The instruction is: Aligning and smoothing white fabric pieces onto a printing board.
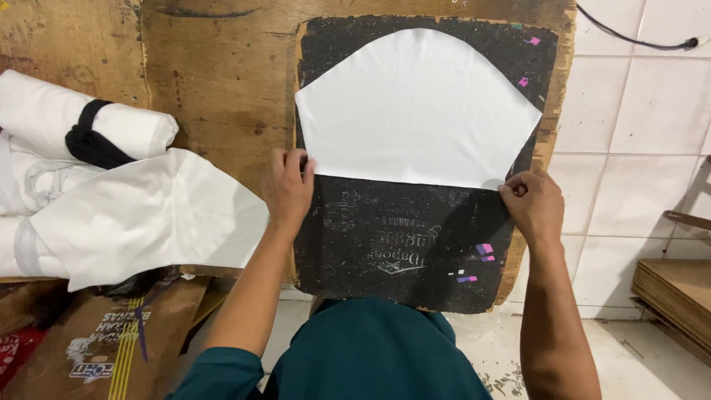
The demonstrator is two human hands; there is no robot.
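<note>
White cloth, one curved-topped piece, lies flat on the upper half of a single black, paint-worn printing board that sits on the scuffed brown wooden counter. Two bare hands hold the cloth at its straight lower edge, one at each bottom corner. The left hand pinches the left corner, its fingers narrow and closed on the fabric. The right hand grips the right corner, its fingers curled tight on the edge.

Faded pale lettering and a small emblem mark the bare lower half of the board, seen upside down. Small pink and purple paint flecks dot the board: two near its upper right corner and a few near its lower right.

At the left edge of the counter lies one rolled white bundle bound with a black band, beside one loose folded white cloth. Below them, a brown cardboard box carries white printed lettering and yellow stripes. Stacked brown boards rest at the far right by the white tiled wall.
</note>
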